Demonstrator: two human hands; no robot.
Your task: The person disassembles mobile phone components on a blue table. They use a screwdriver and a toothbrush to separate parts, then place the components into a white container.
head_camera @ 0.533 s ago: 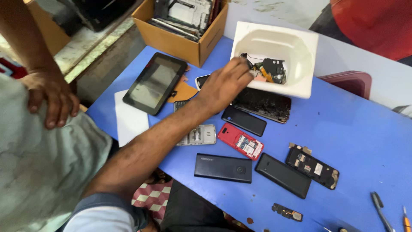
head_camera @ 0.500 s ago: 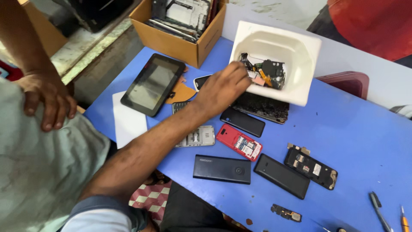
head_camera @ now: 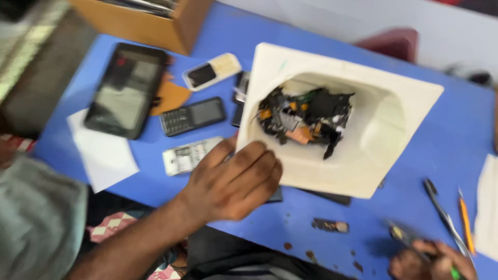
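At the near left corner of the white tray (head_camera: 399, 103) the left hand (head_camera: 233, 181) has its grip — fingers curled over the rim, thumb (head_camera: 220, 153) up along the edge, so the hand is closed on the tray. From this grip the tray stretches up and to the right over the blue table (head_camera: 446, 171), tilted toward the camera. Just right of the fingers and a little above, inside the hollow of the tray, lies a heap of broken parts (head_camera: 306, 119), black with some orange and green pieces.

Left of the grip, almost touching the thumb, lies a grey keypad phone (head_camera: 187, 154). Above that one is a black keypad phone (head_camera: 192, 115), and further up a white phone (head_camera: 211, 71). Far to the left of the grip lies a dark tablet (head_camera: 126, 89) with white paper (head_camera: 106, 155) below it. A cardboard box (head_camera: 150, 28) stands at the far left end of the table.

Below the tray, right of the grip, a small dark part (head_camera: 330, 225) lies on the table. Well to the right, at the lower edge, the right hand (head_camera: 430, 262) is closed around a thin tool (head_camera: 402, 236) — the picture is blurred there, so I cannot tell which kind. Beside it lie a black pen (head_camera: 438, 205) and an orange one (head_camera: 465, 220).
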